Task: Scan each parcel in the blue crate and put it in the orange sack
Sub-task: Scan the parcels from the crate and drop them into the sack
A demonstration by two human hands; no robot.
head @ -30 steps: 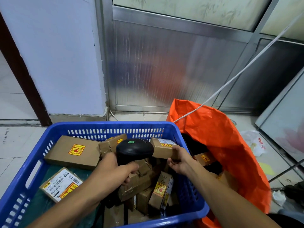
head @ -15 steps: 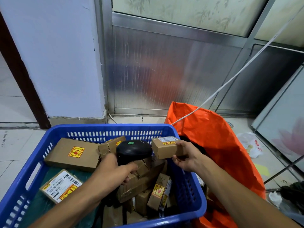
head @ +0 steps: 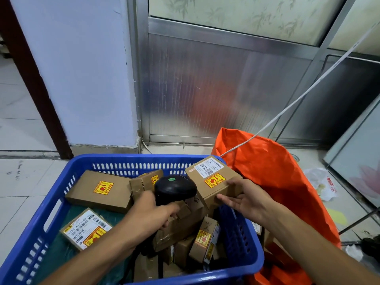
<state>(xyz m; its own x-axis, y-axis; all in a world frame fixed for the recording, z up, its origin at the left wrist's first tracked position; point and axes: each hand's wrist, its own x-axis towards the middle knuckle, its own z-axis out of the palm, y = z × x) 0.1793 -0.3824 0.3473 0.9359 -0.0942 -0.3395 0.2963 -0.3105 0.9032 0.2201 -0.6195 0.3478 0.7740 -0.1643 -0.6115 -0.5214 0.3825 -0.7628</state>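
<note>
A blue crate (head: pixel 53 204) fills the lower left and holds several cardboard parcels with yellow-red stickers. My left hand (head: pixel 152 214) grips a black handheld scanner (head: pixel 174 189) over the crate's middle. My right hand (head: pixel 244 199) holds a small brown parcel (head: pixel 213 179) above the crate's right rim, its white label and sticker facing up, close to the scanner's head. The orange sack (head: pixel 273 177) stands open right of the crate, with a few parcels partly visible inside it.
A white cable (head: pixel 298 99) runs from the sack's mouth up to the right. A metal door panel (head: pixel 216 83) and a white pillar (head: pixel 82 68) stand behind. A white plastic bag (head: pixel 322 184) and litter lie on the floor at right.
My right hand has lifted the small parcel up out of the crate and turned its label upward beside the scanner. My left hand with the scanner has stayed in place.
</note>
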